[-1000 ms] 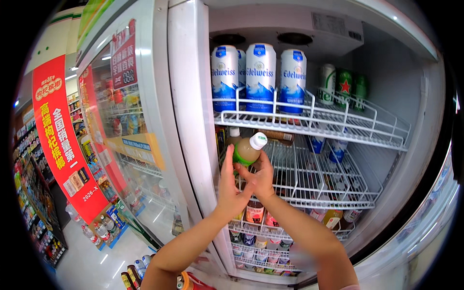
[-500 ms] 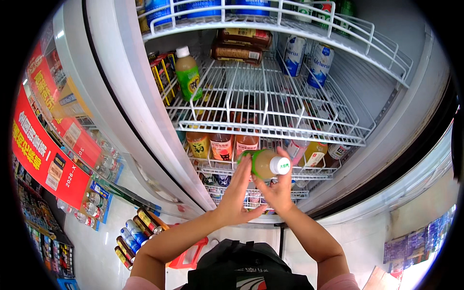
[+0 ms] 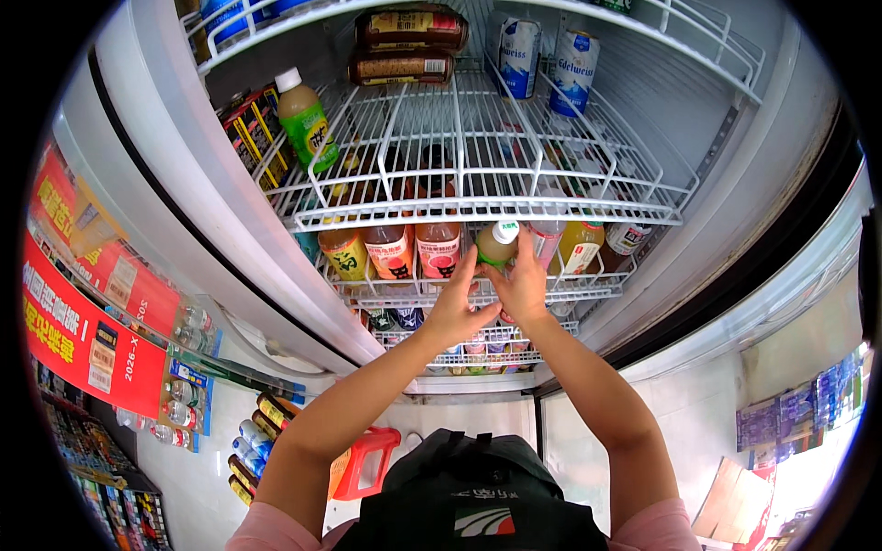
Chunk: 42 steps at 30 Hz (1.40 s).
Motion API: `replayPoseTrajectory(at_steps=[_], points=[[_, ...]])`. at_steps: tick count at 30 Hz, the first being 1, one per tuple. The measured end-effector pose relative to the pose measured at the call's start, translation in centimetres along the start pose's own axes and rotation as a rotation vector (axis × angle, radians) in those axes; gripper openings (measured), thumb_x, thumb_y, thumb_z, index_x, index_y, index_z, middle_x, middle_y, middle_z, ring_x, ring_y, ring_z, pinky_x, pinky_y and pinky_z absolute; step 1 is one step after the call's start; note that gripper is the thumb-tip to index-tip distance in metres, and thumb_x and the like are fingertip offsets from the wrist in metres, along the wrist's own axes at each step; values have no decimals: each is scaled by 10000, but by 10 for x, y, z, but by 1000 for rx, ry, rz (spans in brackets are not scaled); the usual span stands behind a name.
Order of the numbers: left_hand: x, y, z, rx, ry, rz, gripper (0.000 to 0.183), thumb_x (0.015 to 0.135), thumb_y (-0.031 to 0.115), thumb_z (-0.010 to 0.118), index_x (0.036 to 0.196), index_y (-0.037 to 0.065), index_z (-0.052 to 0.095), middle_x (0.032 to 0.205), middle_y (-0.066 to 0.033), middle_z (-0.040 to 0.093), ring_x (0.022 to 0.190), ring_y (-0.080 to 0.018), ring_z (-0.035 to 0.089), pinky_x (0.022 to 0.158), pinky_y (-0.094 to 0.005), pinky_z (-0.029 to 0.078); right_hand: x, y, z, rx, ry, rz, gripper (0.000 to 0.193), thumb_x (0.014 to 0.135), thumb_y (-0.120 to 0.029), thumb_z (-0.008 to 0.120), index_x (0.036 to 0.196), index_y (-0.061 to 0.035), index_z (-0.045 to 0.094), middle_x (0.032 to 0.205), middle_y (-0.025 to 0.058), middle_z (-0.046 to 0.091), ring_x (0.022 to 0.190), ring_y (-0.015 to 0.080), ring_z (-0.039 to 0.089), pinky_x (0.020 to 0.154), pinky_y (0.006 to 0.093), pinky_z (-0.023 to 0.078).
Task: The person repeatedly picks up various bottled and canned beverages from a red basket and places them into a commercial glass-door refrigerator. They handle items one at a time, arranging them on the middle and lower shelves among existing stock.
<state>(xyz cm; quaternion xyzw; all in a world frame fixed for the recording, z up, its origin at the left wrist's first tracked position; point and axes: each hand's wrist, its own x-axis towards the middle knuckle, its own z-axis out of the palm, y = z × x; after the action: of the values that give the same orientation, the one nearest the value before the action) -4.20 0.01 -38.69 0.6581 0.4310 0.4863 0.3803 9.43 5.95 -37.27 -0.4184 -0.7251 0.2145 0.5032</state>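
Between my two hands is a drink bottle (image 3: pixel 498 246) with a white cap, a cloudy tan drink and a green label. It stands nearly upright at the front of the lower fridge shelf (image 3: pixel 377 296), in the gap between a pink-labelled bottle (image 3: pixel 437 252) and a pale pink bottle (image 3: pixel 546 241). My left hand (image 3: pixel 459 310) is closed on its left side, low on the label. My right hand (image 3: pixel 524 286) grips it from the right, fingers along its side. Its base is hidden behind my hands.
Above, a wire shelf (image 3: pixel 496 209) holds a similar green-labelled bottle (image 3: pixel 306 121), brown bottles lying flat (image 3: pixel 404 66) and blue-white cans (image 3: pixel 574 73). The fridge's side wall (image 3: pixel 680 119) rises on the right. A red stool (image 3: pixel 375 464) and more drinks (image 3: pixel 253 445) are on the floor.
Both hands have carried the bottle from in front of the fridge forward onto the lower shelf. It was tipped with its cap toward the right and is now nearly upright.
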Motion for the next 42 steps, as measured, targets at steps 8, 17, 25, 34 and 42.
replayPoseTrajectory(at_steps=[8,17,25,34,42], points=[[3,-9,1,-23,14,3,923,784,-96,586,1514,101,57,1566,-103,71,1398,-232,258,1100,-399,311,20,5,24,-272,-79,90,671,754,-128,696,1316,-64,335,1131,246,553,901,451,610,711,505,514],[18,-25,3,-149,39,-35,898,768,-177,483,1512,88,56,1543,-110,171,1407,-237,247,1117,-380,282,41,16,42,-296,-64,162,626,807,-110,636,1341,2,331,1186,278,510,937,464,591,784,495,506],[-35,25,4,-30,28,33,868,740,-167,499,1498,57,138,1522,-152,225,1346,-272,374,1034,-364,392,-59,-33,11,368,53,-54,546,809,-2,649,1308,5,430,1290,194,517,1170,326,534,949,412,453],[-8,187,-74,147,163,416,752,757,-122,521,1451,32,277,1463,-139,346,1336,-250,381,1068,-400,345,33,-173,-23,731,112,-517,510,783,80,660,1241,12,445,1300,185,498,1185,270,527,981,398,458],[62,177,-166,13,872,259,734,775,-41,568,1428,-50,234,1428,-213,346,1319,-298,373,1086,-345,303,144,-217,54,666,-183,-275,464,814,50,603,1244,-26,447,1245,161,563,1066,281,613,858,357,513]])
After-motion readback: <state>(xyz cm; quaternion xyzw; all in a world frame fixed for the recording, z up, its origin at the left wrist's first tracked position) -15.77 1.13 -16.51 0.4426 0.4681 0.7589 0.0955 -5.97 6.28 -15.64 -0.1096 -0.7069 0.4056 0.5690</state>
